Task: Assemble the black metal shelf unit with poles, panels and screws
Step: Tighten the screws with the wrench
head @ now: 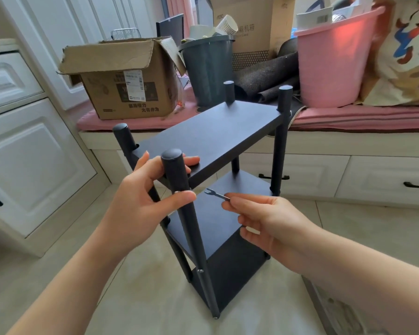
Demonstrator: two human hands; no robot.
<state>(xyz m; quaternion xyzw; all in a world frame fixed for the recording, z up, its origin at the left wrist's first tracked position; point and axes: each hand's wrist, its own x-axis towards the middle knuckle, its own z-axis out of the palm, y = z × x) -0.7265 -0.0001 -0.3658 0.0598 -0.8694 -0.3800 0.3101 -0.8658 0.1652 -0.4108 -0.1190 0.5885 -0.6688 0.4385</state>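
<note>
Standing three-tier matte-black shelf unit [211,134]

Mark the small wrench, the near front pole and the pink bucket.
small wrench [214,194], head view, on its thin shaft.
near front pole [177,172], head view, upper part below the cap.
pink bucket [331,64], head view, on its front wall.

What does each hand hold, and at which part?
The left hand grips the near pole just below its cap. The right hand pinches the small wrench by its handle end.

Box label [133,85] print illegibly blurred
</note>
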